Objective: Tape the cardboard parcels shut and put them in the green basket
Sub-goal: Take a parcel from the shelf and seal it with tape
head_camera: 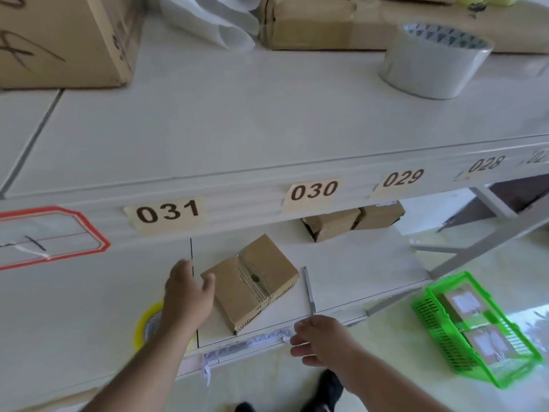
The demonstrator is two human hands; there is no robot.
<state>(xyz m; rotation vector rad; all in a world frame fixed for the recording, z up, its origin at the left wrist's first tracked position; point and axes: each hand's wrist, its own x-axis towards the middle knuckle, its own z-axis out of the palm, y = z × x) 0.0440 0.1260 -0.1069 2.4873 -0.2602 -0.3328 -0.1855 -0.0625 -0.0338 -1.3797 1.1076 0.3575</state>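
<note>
On the lower white shelf, the person's left hand (pixel 187 288) lies with relaxed, slightly spread fingers, its thumb touching the left corner of a flat brown cardboard parcel (pixel 252 279) that has clear tape across its top. The right hand (pixel 319 340) hovers at the shelf's front edge, fingers loosely curled beside the end of a strip of clear patterned tape (pixel 246 344) stuck along that edge; whether it pinches the strip cannot be told. A yellow-cored roll of tape (pixel 145 324) lies partly hidden behind the left forearm.

Deeper on the same shelf, 2 more small brown cardboard boxes (pixel 353 221) sit side by side under the beige label reading 030 (pixel 313 191); further labels read 031, 029 and 028. To the right, on the floor, stands a green plastic basket (pixel 430 319) holding parcels with white labels, well apart from the parcel on the shelf.

On the upper white shelf rests a large roll of clear tape (pixel 430 60), with a big brown carton (pixel 65 37) at left and wrapped brown packages (pixel 312 25) behind.
</note>
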